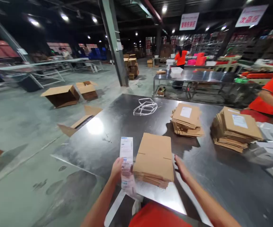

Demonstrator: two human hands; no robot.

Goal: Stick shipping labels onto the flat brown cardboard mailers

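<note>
Dim overall; ceiling lamps (65, 17) overhead. Blown-out glare on tabletop (119, 123), left and near edge. Frame edges stretched, background soft, label strip (127, 146) print smeared.

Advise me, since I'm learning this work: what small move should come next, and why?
Probably bring the right hand, apparently empty, across to peel a label from the paper strip in the left hand: the near cardboard stack shows a bare top, while the two farther stacks carry white labels on top.

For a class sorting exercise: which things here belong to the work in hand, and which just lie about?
Likely in use:
label strip in the left hand
front cardboard stack beside the right hand
two labelled stacks

Apparently lying about:
white strap tangle
open cartons
</note>
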